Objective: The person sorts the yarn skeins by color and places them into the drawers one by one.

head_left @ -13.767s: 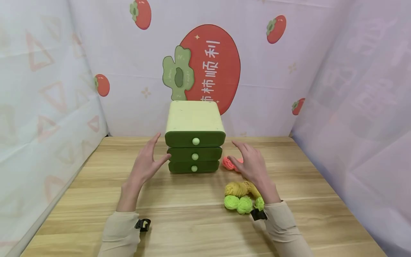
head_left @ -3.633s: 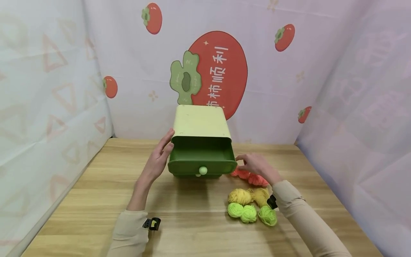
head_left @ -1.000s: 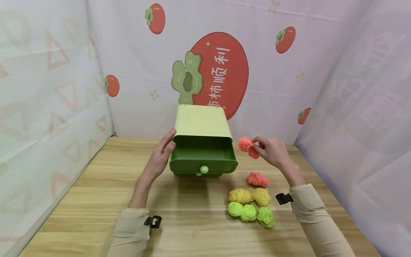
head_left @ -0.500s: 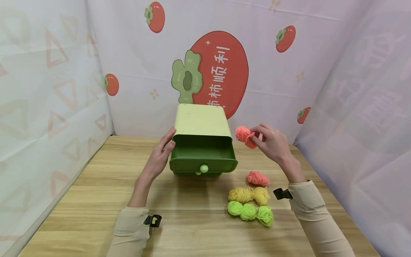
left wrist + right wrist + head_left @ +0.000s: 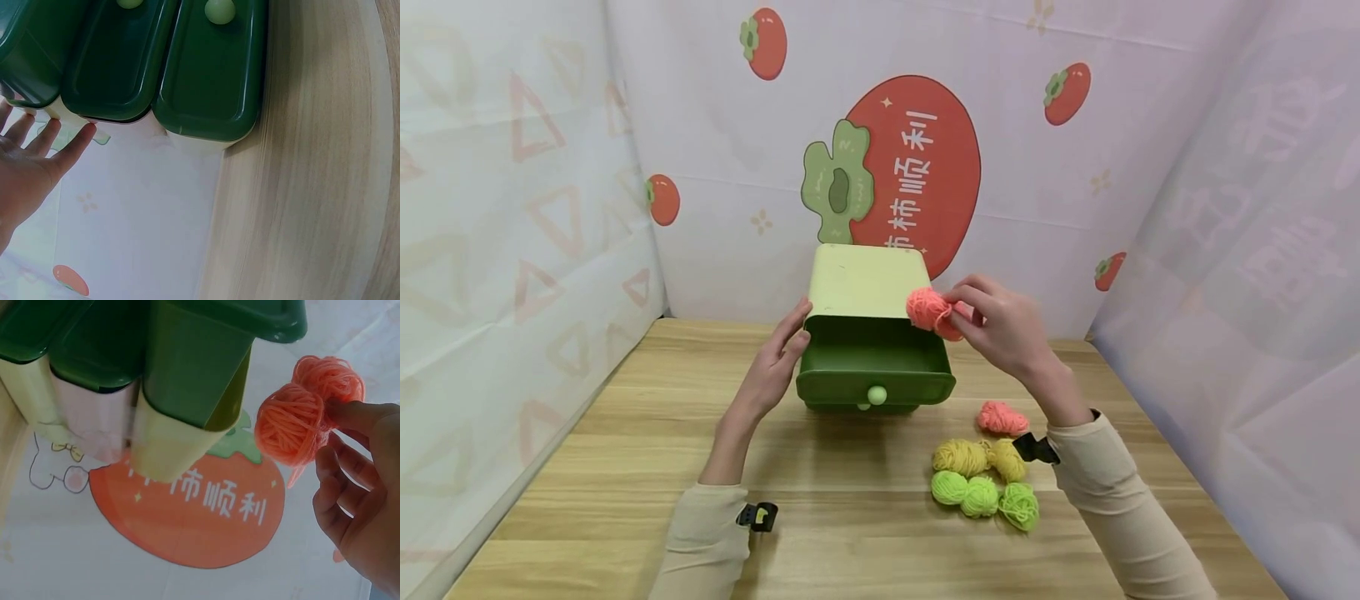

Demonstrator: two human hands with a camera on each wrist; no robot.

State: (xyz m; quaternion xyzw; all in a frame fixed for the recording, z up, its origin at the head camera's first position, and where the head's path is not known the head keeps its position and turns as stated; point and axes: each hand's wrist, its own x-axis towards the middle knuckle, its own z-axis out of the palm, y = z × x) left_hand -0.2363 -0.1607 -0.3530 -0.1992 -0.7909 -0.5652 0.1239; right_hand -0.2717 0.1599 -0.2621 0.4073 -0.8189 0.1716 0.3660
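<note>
A small cabinet (image 5: 868,279) with a pale yellow top has its green top drawer (image 5: 874,387) pulled out. My left hand (image 5: 771,367) rests with straight fingers against the cabinet's left side; the left wrist view shows its fingertips at the drawer edges. Between thumb and fingers, my right hand (image 5: 1003,329) pinches a two-lobed bundle of coral yarn (image 5: 929,310). In the head view the bundle overlaps the cabinet's front right corner, above the drawer. From the right wrist, the yarn (image 5: 290,425) appears beside the pulled-out drawer (image 5: 194,369), apart from it.
Right of the cabinet, another coral yarn bundle (image 5: 1002,418) lies on the wooden table (image 5: 625,467). Nearer me are yellow yarn (image 5: 962,457) and several light green yarn balls (image 5: 980,497). A printed cloth (image 5: 722,267) stands behind and at both sides.
Since the oldest frame, the top drawer has come out and my right hand has lifted coral yarn off the table. In the last second it carries the yarn left and upward. My left hand stays put.
</note>
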